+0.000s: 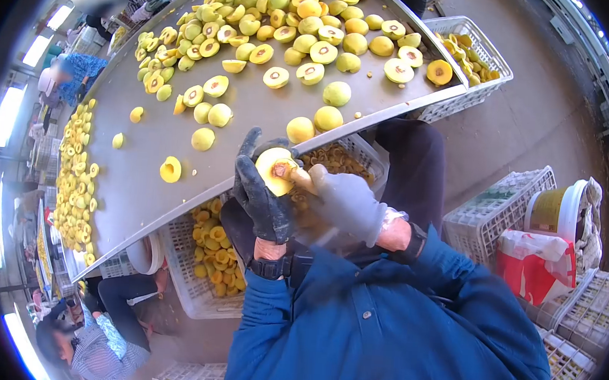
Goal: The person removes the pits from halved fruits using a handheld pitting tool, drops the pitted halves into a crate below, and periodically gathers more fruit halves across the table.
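Observation:
My left hand (pixel 262 194), in a dark glove, holds a halved yellow fruit (pixel 271 168) with its cut face up, just off the table's front edge. My right hand (pixel 349 204), in a grey glove, is closed on the wooden handle (pixel 304 180) of a tool whose tip meets the reddish-brown centre of the fruit half. The tip itself is hidden in the fruit. Below both hands sits a crate of brown scraps (pixel 349 162). Many halved fruits (pixel 323 52) lie cut face up or down on the metal table (pixel 143 179).
A crate of cored halves (pixel 215 254) stands under the table edge at left, another crate (pixel 469 53) at the far right corner. At right are a white crate (pixel 497 210), a bucket (pixel 554 207) and a red bag (pixel 536 266). Co-workers (pixel 106 349) sit at left.

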Action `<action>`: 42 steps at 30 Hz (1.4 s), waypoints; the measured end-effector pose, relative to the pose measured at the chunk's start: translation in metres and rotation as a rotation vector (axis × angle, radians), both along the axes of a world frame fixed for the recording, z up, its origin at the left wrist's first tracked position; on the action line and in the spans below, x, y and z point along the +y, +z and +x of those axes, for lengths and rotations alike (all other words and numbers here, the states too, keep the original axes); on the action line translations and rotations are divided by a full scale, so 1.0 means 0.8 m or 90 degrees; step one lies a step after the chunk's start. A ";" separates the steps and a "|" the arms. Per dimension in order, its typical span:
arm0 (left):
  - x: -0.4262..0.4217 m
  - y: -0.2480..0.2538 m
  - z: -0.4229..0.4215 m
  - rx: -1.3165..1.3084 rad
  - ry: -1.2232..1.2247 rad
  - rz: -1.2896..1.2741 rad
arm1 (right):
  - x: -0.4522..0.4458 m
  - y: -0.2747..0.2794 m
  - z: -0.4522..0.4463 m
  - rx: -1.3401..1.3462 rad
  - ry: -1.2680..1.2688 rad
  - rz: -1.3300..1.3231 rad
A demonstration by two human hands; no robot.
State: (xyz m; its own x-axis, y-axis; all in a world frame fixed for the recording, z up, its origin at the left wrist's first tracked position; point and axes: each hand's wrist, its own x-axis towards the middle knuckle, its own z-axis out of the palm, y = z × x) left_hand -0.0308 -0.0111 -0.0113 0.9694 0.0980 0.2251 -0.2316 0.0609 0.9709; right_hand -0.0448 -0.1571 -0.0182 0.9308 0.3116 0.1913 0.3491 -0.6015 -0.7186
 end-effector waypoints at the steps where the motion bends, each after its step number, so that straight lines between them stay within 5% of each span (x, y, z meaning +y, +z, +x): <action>1: -0.001 -0.002 -0.002 0.004 0.008 -0.012 | 0.002 -0.002 -0.002 0.008 0.003 0.024; 11: -0.018 0.021 0.004 -0.012 0.044 -0.133 | 0.015 -0.013 -0.014 0.131 0.026 0.294; 14: -0.022 0.031 0.007 -0.039 0.016 -0.127 | 0.004 0.035 -0.019 0.595 0.100 0.551; 21: -0.013 0.038 0.010 -0.028 -0.237 -0.186 | -0.038 0.070 -0.015 0.949 0.289 0.738; 25: -0.034 0.021 0.011 0.042 -0.208 -0.449 | -0.018 0.035 -0.018 0.663 0.264 0.658; 30: -0.011 -0.023 0.017 0.103 -0.032 -0.288 | -0.014 0.022 -0.012 0.594 0.167 0.491; 31: -0.015 -0.010 0.015 0.110 0.071 -0.271 | -0.015 -0.009 -0.007 0.700 0.208 0.535; 33: 0.024 -0.036 0.009 0.080 0.108 -0.229 | -0.018 -0.091 0.004 0.498 0.220 0.384; 34: 0.042 -0.035 0.000 0.069 0.150 -0.200 | -0.015 -0.137 0.009 0.212 0.163 0.021; 35: 0.057 -0.029 -0.011 0.057 0.223 -0.150 | -0.020 -0.125 0.005 0.282 0.055 -0.256; 38: 0.154 -0.078 -0.039 0.017 0.338 -0.131 | -0.037 -0.187 -0.003 0.241 0.044 -0.154; 40: 0.214 -0.085 -0.069 0.077 0.480 0.089 | -0.043 -0.183 -0.005 0.265 0.017 -0.137; 42: 0.331 -0.167 -0.098 0.106 0.530 0.505 | -0.051 -0.191 -0.003 0.286 0.045 -0.158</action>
